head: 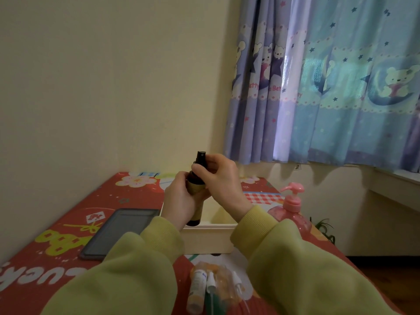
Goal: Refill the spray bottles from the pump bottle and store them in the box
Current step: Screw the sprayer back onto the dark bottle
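I hold a dark amber spray bottle (196, 189) with a black spray head upright above the cream box (208, 237). My left hand (179, 201) grips the bottle's body. My right hand (218, 178) has its fingers curled round the black spray head at the top. The pink pump bottle (293, 208) stands on the table to the right of the box. Several small spray bottles (211, 285), some with white spray heads loose beside them, lie on the table near me, below the box.
A grey box lid (118, 230) lies on the red patterned table cover (56, 223) left of the box. A wall stands to the left and behind. A blue curtain (329, 87) hangs at the right. A small plant (325, 228) sits beyond the table's right edge.
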{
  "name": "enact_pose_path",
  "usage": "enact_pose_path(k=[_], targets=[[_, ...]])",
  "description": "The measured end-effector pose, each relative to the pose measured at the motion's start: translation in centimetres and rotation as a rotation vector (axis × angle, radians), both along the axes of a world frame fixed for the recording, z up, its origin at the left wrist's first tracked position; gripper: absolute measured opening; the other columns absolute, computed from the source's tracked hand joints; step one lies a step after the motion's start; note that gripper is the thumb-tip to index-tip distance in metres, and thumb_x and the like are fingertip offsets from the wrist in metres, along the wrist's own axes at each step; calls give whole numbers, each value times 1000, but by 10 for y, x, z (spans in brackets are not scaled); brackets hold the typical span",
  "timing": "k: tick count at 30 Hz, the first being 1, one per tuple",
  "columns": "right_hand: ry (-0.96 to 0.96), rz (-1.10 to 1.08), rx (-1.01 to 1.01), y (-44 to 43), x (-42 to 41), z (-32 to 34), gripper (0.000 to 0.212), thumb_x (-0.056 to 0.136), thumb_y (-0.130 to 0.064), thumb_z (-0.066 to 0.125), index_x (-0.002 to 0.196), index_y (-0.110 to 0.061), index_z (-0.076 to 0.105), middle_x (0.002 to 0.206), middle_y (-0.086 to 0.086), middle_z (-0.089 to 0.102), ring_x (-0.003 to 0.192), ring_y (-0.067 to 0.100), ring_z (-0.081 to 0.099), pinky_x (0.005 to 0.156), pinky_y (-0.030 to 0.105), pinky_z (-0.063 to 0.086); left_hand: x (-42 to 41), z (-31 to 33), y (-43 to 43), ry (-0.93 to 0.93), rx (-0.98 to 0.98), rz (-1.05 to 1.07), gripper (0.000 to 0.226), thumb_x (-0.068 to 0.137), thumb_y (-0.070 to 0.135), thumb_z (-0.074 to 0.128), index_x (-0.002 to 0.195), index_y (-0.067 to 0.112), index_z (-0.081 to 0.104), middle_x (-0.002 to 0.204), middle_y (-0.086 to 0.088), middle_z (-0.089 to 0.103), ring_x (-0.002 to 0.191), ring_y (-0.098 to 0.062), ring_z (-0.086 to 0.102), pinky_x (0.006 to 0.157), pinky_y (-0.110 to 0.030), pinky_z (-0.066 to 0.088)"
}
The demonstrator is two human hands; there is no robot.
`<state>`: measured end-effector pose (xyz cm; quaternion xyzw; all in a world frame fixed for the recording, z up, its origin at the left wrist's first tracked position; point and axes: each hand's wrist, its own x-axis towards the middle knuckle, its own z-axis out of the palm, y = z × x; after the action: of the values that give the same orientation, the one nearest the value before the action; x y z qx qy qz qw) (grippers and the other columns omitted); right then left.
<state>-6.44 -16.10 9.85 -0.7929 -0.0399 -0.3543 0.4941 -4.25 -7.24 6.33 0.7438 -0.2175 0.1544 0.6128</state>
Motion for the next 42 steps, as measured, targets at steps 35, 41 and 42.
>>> enact_pose_path(k=[35, 41, 42], targets=[[396, 160, -225, 31, 46, -118, 35, 83, -18, 67, 113, -2, 56, 113, 15, 63, 106, 28, 58, 90, 40, 48, 51, -119, 71, 328, 179, -148, 30, 75, -2, 70, 82, 23, 54, 85, 3, 61, 79, -6, 58, 62, -14, 43], [429, 195, -230, 31, 46, -117, 40, 84, -19, 68, 117, -3, 54, 118, 13, 62, 109, 26, 58, 91, 33, 48, 48, -117, 70, 309, 230, -123, 29, 78, 1, 68, 79, 24, 50, 80, 5, 57, 73, -2, 54, 52, -9, 41], [458, 214, -241, 30, 45, -115, 44, 84, -21, 68, 121, -4, 52, 121, 13, 60, 112, 24, 57, 90, 30, 47, 48, -117, 69, 314, 240, -124, 29, 77, 1, 69, 81, 23, 49, 80, 4, 57, 73, -2, 54, 52, -9, 41]])
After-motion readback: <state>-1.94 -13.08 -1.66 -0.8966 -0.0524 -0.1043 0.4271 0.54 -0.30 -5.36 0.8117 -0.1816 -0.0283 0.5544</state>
